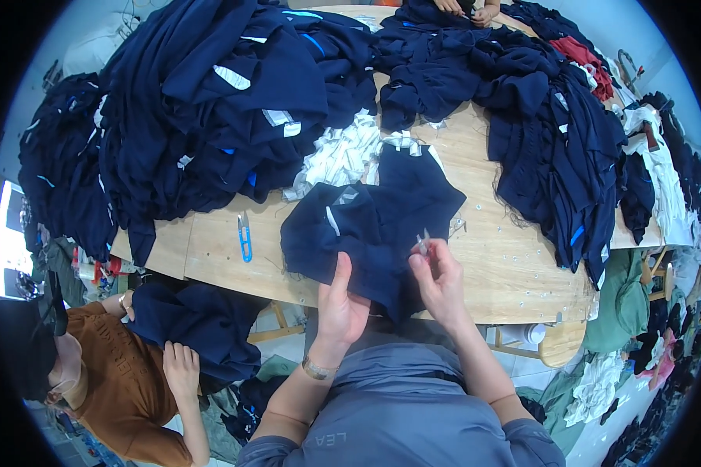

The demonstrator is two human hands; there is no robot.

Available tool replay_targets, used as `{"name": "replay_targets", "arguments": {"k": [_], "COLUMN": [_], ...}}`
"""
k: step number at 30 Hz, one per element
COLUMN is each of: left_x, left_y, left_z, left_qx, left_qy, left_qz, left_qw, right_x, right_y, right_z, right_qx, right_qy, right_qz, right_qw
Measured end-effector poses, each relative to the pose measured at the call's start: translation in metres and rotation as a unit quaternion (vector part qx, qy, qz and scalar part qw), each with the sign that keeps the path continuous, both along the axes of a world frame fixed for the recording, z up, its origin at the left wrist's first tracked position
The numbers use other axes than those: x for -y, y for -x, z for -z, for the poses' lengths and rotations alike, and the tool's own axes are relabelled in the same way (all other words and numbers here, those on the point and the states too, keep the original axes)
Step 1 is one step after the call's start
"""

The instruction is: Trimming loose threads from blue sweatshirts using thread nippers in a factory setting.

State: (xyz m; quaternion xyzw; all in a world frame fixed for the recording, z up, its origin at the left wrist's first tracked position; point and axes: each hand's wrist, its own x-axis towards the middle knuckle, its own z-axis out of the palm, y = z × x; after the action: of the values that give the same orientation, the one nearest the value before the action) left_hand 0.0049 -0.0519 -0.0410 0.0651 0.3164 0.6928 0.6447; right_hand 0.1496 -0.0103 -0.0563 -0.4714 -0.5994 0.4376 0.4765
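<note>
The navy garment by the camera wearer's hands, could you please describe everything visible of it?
The navy garment looks like soft, matte cloth, loosely spread, creased, with a white tag on its left part. It lies on the wooden table beside white strips, its lower tip reaching past the near edge. The left hand touches its lower left part; the right hand is over its right side, contact unclear.

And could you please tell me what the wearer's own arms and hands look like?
The left hand and right hand are both ungloved. Short grey-blue sleeves leave the forearms uncovered. A shiny, metallic-looking band circles the left wrist; the right wrist shows nothing worn.
</note>
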Motion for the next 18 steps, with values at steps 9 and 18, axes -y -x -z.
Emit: {"name": "replay_targets", "arguments": {"k": [9,18], "left_x": [0.003,0.006], "left_y": [-0.012,-0.017], "left_z": [0.006,0.016], "left_qx": [-0.110,-0.162], "left_qy": [-0.043,-0.065], "left_qz": [-0.097,-0.139], "left_qw": [0.988,0.975], "right_x": [0.011,0.008], "right_y": [0.005,0.005], "right_z": [-0.028,-0.030], "right_qx": [0.225,0.291], "right_qy": [-0.167,-0.194], "right_qz": [-0.085,-0.094], "right_qw": [0.956,0.932]}}
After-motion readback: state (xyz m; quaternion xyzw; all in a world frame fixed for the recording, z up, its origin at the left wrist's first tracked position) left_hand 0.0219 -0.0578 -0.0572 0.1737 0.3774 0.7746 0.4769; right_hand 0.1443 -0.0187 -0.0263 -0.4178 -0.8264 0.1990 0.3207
